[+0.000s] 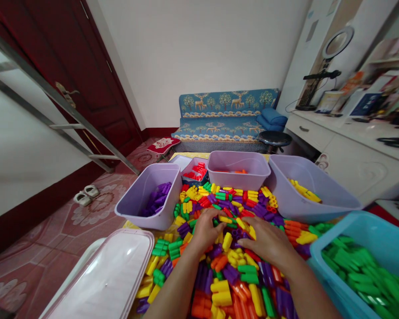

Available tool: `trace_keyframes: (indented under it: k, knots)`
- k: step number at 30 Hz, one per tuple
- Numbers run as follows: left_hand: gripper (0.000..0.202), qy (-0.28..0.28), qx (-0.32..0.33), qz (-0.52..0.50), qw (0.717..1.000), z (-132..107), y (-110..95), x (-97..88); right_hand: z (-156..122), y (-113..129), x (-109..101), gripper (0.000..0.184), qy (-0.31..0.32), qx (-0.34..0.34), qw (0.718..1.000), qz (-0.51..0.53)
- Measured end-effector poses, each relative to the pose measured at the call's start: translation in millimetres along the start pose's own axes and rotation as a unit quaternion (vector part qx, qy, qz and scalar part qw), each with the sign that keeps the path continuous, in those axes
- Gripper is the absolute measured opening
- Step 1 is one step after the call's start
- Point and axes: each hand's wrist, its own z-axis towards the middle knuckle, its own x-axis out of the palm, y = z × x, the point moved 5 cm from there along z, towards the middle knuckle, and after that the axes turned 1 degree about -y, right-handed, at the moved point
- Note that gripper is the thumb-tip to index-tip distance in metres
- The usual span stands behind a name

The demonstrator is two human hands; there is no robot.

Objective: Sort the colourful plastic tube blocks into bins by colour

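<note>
Left hand (208,230) and right hand (267,239) narrowly cupped on light, stiff plastic peg blocks (227,241) before the lilac tub (237,170), best pinched mid-barrel, grip unclear.

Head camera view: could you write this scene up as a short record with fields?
Left hand: on a pile of plastic blocks
Right hand: on the same pile
Left tub: lilac tub with purple blocks
Right tub: lilac tub with yellow blocks
Near tub: blue tub with green blocks

2 hands (208,231), 3 lilac tubs (239,175), 1 teal tub (352,226), 1 sm. bin (185,179) (red blocks (194,172)), 2 slippers (86,196).
</note>
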Motion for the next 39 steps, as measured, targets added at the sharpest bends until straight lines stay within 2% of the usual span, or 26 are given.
trace_keyframes:
  k: [3,6,10,13,16,19,22,25,27,30,35,37,38,39]
  knots:
    - [0.021,-0.018,-0.023,-0.026,0.999,-0.1,4.0,0.1,1.5,6.9,9.6,0.060,0.019,-0.013,0.999,0.029]
    - [0.022,-0.031,-0.038,-0.105,0.993,0.3,6.3,-0.1,8.0,15.1,12.9,0.050,-0.019,-0.010,0.992,0.125]
    - [0.035,-0.047,-0.052,-0.206,0.976,-0.2,5.0,-3.1,13.4,24.2,16.3,0.037,-0.036,-0.006,0.949,0.313]
    - [0.042,-0.040,-0.051,-0.236,0.970,-1.2,-0.7,-5.5,13.8,29.2,18.3,0.035,-0.044,-0.001,0.925,0.378]
    - [0.039,-0.017,-0.024,-0.234,0.972,-1.9,-8.3,-5.7,12.8,35.1,19.9,0.032,-0.034,-0.003,0.924,0.381]
    - [0.030,-0.015,-0.007,-0.230,0.973,-2.2,-10.1,-5.2,11.8,39.5,17.7,0.027,-0.034,-0.022,0.935,0.352]
    - [0.028,-0.027,-0.031,-0.259,0.965,-1.4,-3.6,-3.9,11.4,38.6,9.8,0.021,-0.083,-0.048,0.948,0.305]
    - [0.028,-0.064,-0.062,-0.312,0.946,0.9,4.8,-5.3,11.8,30.8,6.7,0.026,-0.104,-0.016,0.949,0.297]
    - [0.029,-0.084,-0.075,-0.341,0.933,2.7,8.7,-6.2,11.7,24.2,11.1,0.036,-0.071,0.038,0.932,0.353]
    - [0.030,-0.077,-0.083,-0.344,0.932,4.1,11.3,-3.9,8.8,18.8,20.5,0.045,-0.015,0.097,0.890,0.446]
    - [0.030,-0.051,-0.065,-0.283,0.956,3.0,11.0,-0.4,7.9,12.5,21.4,0.044,0.002,0.086,0.889,0.449]
    - [0.029,-0.053,-0.060,-0.262,0.962,2.6,10.7,-1.1,11.9,5.5,9.5,0.038,-0.047,0.099,0.866,0.488]
    - [0.028,-0.057,-0.058,-0.253,0.964,2.6,10.6,-1.8,14.5,0.8,-1.7,0.034,-0.104,0.103,0.837,0.527]
    - [0.026,-0.061,-0.055,-0.244,0.966,2.6,10.3,-2.5,16.8,-4.1,-15.6,0.029,-0.176,0.095,0.794,0.574]
